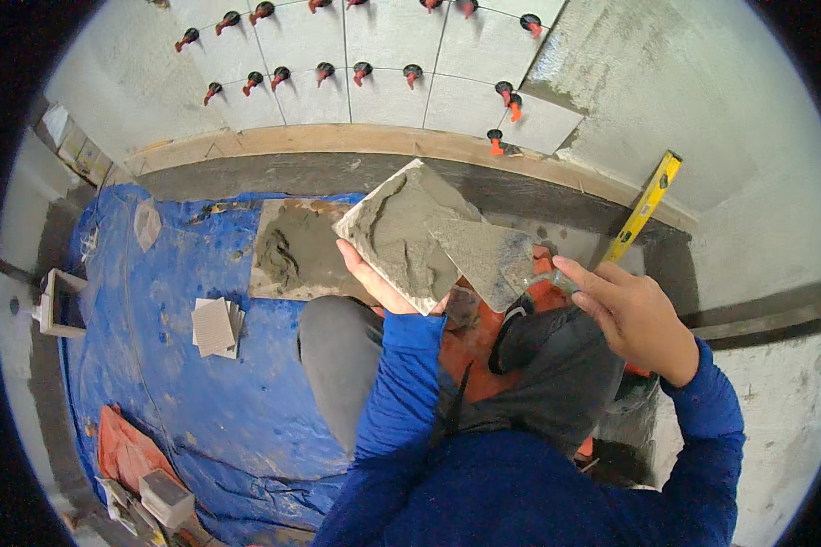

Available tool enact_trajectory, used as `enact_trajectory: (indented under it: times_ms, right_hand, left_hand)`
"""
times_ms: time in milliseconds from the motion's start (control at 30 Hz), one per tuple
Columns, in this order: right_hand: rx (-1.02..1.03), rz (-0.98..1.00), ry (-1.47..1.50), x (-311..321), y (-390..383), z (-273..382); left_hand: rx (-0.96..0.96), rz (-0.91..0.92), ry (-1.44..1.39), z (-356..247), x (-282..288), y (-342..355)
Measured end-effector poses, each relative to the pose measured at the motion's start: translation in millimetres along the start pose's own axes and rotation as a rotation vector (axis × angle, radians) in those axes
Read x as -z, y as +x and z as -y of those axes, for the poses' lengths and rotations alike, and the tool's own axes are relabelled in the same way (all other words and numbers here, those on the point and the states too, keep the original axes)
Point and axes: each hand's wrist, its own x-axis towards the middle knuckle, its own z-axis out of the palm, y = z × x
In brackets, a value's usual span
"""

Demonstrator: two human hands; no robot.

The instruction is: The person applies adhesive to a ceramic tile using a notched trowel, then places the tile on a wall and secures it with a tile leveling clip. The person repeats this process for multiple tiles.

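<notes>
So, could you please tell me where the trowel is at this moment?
In the head view, the trowel is just right of centre, gripped by the right hand, its blade overlapping the mortar-covered tile in the left hand.

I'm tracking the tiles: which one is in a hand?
The mortar-coated tile in the left hand; neither hand touches the wall tiles or the tile stack.

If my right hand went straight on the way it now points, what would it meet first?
Past the trowel it holds, your right hand would probably meet the mortar-covered tile in your left hand, though depth is unclear.
</notes>
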Motion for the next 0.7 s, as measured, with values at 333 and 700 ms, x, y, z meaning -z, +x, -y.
enact_trajectory:
  times_ms: [333, 700]
  right_hand:
    - [-0.015, -0.006, -0.002, -30.0, -15.8, -10.0]
    - [-0.018, -0.075, -0.034, -5.8, -10.5, -22.7]
  left_hand:
    - [0.074, -0.022, -0.147, -13.5, 16.2, 1.4]
    - [0.100, 0.133, -0.146, -8.2, 10.3, 3.1]
